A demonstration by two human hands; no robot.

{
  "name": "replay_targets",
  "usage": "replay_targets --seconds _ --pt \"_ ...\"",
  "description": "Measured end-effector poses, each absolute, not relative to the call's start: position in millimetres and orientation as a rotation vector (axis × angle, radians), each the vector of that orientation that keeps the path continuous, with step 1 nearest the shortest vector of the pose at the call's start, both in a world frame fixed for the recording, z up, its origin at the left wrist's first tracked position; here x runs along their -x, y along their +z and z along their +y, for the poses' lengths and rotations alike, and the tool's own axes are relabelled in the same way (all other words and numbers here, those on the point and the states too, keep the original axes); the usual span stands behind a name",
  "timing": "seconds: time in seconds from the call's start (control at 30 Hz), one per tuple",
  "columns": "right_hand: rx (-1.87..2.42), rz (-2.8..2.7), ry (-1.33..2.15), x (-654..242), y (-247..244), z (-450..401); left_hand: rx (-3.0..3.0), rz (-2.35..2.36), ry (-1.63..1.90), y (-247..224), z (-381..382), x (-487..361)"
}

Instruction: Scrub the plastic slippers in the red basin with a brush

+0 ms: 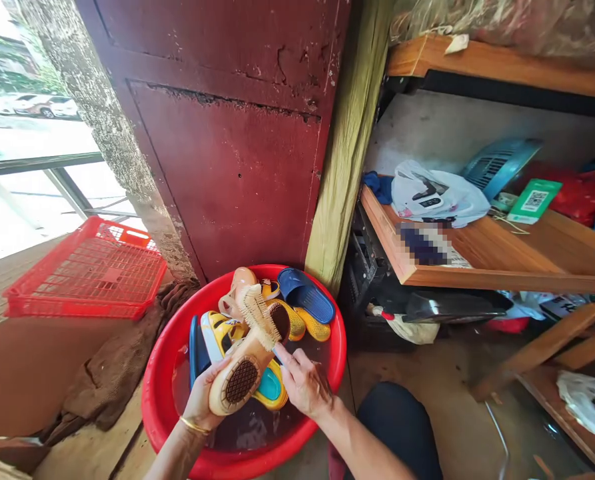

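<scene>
My left hand, with a gold bangle at the wrist, is closed around the heel end of a beige shoe. Its sole faces up and shows a dark brown patterned heel patch. A pale bristled scrubbing brush lies across the shoe's front part, bristles in view. Closed fingers of my right hand are at the brush's near end; their exact grip is partly hidden. Both hands are over a red basin of dark water, holding a blue slipper, yellow sandals and other footwear.
A red plastic crate stands at left beside a brown cloth. Behind the basin is a dark red door. Wooden shelves with bags are at right, and a dark-clothed knee is close by the basin.
</scene>
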State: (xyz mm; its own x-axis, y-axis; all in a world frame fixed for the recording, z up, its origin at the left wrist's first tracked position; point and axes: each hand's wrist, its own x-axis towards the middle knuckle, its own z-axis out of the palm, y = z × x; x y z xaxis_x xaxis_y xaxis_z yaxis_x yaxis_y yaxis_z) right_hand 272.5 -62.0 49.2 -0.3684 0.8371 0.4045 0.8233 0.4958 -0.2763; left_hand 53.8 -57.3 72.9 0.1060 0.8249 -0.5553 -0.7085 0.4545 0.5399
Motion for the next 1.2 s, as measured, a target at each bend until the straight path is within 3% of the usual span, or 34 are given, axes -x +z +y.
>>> replay_targets --seconds 0.33,0.53,0.67,0.8,0.9,1.1,1.2 --pt "1.323 -2.221 0.268 -294.1 33.3 -84.1 -0.439 1.02 1.372 91.2 -37.3 -23.1" --pt "1.315 -1.894 0.421 -295.4 34.0 -73.4 -1.544 1.466 1.245 43.4 -37.4 -57.8" --pt "1.46 -1.827 0.488 -293.2 35.7 -70.2 -2.067 1.506 1.153 15.9 -41.0 -77.2" --pt "1.48 -1.778 0.516 -301.2 42.6 -70.4 -1.923 1.338 1.206 29.4 -49.0 -70.6" --pt "1.446 -1.755 0.602 -313.2 55.5 -76.7 -1.642 1.476 1.267 40.5 -54.9 -57.1" --pt "1.48 -1.841 1.228 -359.7 100.1 -104.9 -1.549 1.646 0.773 16.4 -63.9 -50.3" --pt "1.524 -1.94 1.441 -376.1 119.0 -116.7 -1.389 1.587 0.738 5.8 -64.9 -61.2"
